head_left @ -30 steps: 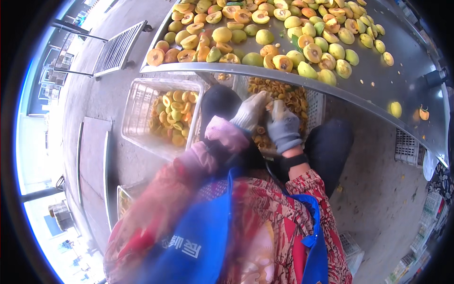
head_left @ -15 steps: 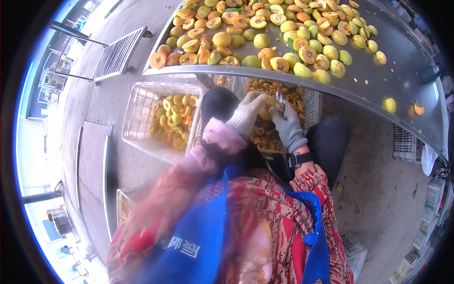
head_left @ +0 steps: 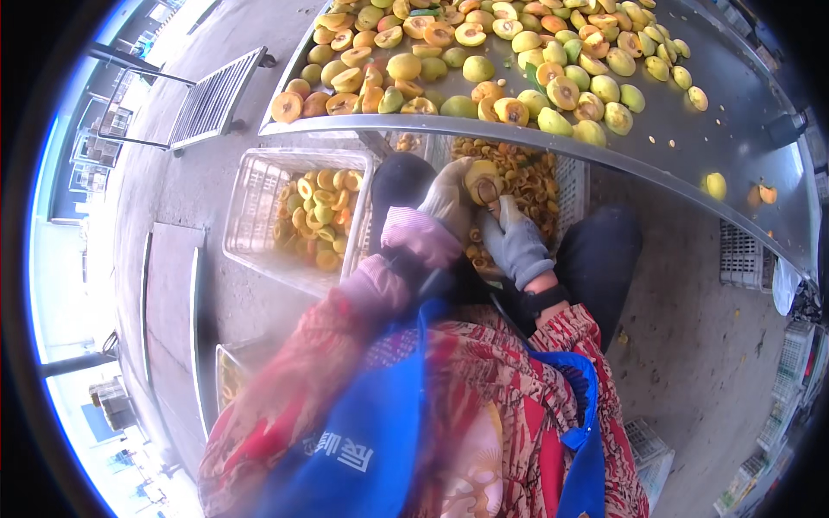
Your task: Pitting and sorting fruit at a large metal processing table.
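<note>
Pinching a cut stone fruit [head_left: 480,173] in the left gloved hand [head_left: 446,197]; best steadied firmly, working gently with the right gloved hand [head_left: 515,239]; cannot tell that grip.

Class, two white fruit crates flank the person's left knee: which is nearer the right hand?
The crate between the knees, beneath the gloved right hand; the other crate stands outside the left knee.

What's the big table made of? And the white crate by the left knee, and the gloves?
The table looks like smooth metal, maybe steel: it's grey with a shiny edge. The white crate seems hard plastic: thin, pale walls with slots. The gloves look like knitted cloth: dull, soft-looking and snug; whether they're coated, I can't tell.
</note>
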Demonstrator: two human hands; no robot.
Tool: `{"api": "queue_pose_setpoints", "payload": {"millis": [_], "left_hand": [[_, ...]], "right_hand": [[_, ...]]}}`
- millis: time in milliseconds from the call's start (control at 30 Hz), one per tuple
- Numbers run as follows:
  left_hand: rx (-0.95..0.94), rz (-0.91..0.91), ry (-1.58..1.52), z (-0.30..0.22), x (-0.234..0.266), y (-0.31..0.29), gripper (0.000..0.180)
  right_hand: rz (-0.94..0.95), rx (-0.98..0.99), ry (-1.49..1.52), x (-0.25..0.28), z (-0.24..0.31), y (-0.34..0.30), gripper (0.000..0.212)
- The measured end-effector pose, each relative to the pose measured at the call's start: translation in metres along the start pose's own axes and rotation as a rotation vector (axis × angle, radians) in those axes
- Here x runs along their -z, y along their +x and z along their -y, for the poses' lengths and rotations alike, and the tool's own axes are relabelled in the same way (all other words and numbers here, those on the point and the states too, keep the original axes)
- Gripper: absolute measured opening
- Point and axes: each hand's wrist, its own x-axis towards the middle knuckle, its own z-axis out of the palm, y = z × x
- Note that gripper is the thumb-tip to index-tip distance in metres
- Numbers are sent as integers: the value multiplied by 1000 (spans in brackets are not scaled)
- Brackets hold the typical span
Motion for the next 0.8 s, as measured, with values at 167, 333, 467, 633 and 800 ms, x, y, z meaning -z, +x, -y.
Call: {"api": "queue_pose_setpoints", "payload": {"millis": [167,333,467,633,800], "left_hand": [[-35,-25,-43,4,-8,5,29],[-32,-48,-72,5,-6,13,29],[-69,-83,-6,6,-9,13,26],[-166,-179,233,10,-4,21,29],[-249,-116,276,10,2,21,32]], "right_hand": [[38,-98,68,-5,2,5,22],[-23,-165,136,-5,7,9,22],[-45,-107,135,-8,0,15,31],[64,-251,332,-6,12,17,31],[144,-233,478,-12,3,16,29]]}}
